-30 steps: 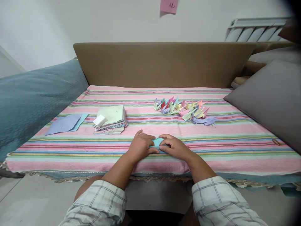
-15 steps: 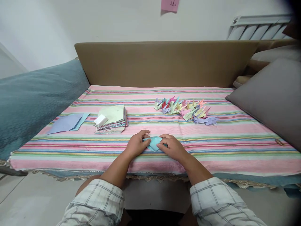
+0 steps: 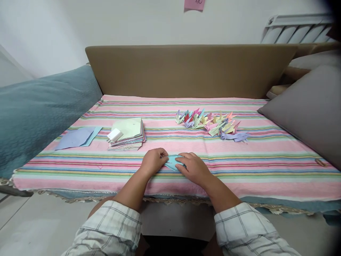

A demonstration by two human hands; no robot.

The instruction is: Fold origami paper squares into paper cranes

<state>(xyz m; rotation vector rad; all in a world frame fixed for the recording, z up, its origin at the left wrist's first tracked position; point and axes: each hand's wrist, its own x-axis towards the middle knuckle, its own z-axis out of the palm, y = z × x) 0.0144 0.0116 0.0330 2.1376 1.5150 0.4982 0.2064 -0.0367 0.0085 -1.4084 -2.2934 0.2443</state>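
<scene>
A folded piece of light-blue origami paper (image 3: 172, 162) lies on the striped cloth (image 3: 112, 181) between my hands. My left hand (image 3: 154, 160) pinches its left corner between thumb and fingers. Over its right side, my right hand (image 3: 193, 166) has the thumb at the near edge and the fingers on top, gripping the paper. A crease runs across the paper's middle; its right end is hidden under my right fingers. Beyond my right hand sits a cluster of folded paper cranes (image 3: 210, 124) in many colours.
Left of my hands stands a stack of square paper (image 3: 129, 129) with a white plug adapter (image 3: 115, 135) on it. Farther left lie purple and blue sheets (image 3: 76, 138). A grey pillow (image 3: 309, 110) is at the right, a small brown object (image 3: 320, 162) near it.
The blue paper looks flatter, with a crease now showing across it. My right fingers have shifted onto its top, and my left fingers have curled in at the left corner.
</scene>
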